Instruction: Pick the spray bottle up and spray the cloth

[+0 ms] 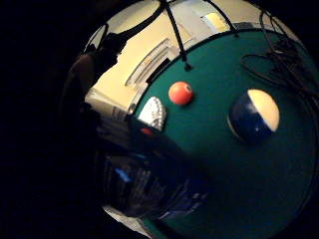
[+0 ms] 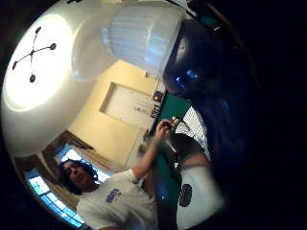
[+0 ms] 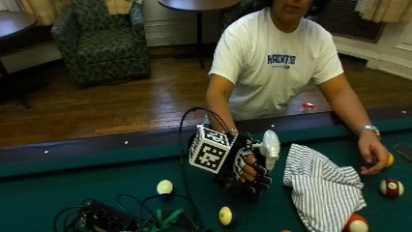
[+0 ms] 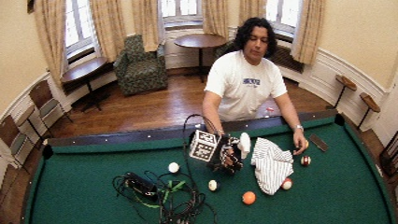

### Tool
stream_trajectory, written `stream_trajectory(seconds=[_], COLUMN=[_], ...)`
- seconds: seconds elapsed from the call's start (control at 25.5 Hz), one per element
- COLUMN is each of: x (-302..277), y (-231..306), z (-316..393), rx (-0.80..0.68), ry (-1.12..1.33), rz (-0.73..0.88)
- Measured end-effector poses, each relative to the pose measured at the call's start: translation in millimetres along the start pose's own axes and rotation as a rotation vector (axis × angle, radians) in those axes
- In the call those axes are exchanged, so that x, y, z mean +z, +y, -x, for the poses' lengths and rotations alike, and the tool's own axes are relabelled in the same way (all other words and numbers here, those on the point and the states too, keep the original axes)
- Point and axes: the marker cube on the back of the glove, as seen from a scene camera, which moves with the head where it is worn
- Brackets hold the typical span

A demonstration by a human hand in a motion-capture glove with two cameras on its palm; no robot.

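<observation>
In the outside view my gloved right hand (image 3: 248, 169) grips the spray bottle upright above the green felt. Its white spray head (image 3: 270, 146) sticks up over my fingers and points toward the cloth; the dark body is mostly hidden by the glove. The striped cloth (image 3: 322, 186) lies crumpled on the felt just beside the bottle. In the palm views the bottle's dark blue body (image 1: 149, 184) and white head (image 2: 144, 36) fill much of the picture, with a corner of the cloth (image 1: 153, 113) behind. The wide view shows the hand (image 4: 227, 156) next to the cloth (image 4: 272, 165).
The person's bare hand (image 3: 373, 157) rests on the felt beyond the cloth, by a yellow ball (image 3: 389, 159). Several pool balls lie around: a pale one (image 3: 165, 186), a yellow-striped one (image 3: 225, 215), a maroon one (image 3: 390, 188). Tangled cables (image 3: 116, 217) lie near the table's front.
</observation>
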Motion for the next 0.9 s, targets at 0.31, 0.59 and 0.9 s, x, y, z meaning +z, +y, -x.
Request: stream_trajectory(seconds=[0.31,0.59,0.9], x=[-12.8,-13.5,-8.9], y=[1.1,9.3,10.9], z=[12.2,30.5,31.9], rx=[0.026,0.071,0.109], ry=[-0.001,0.015,-0.003], rz=[-0.019,0.009,-0.077])
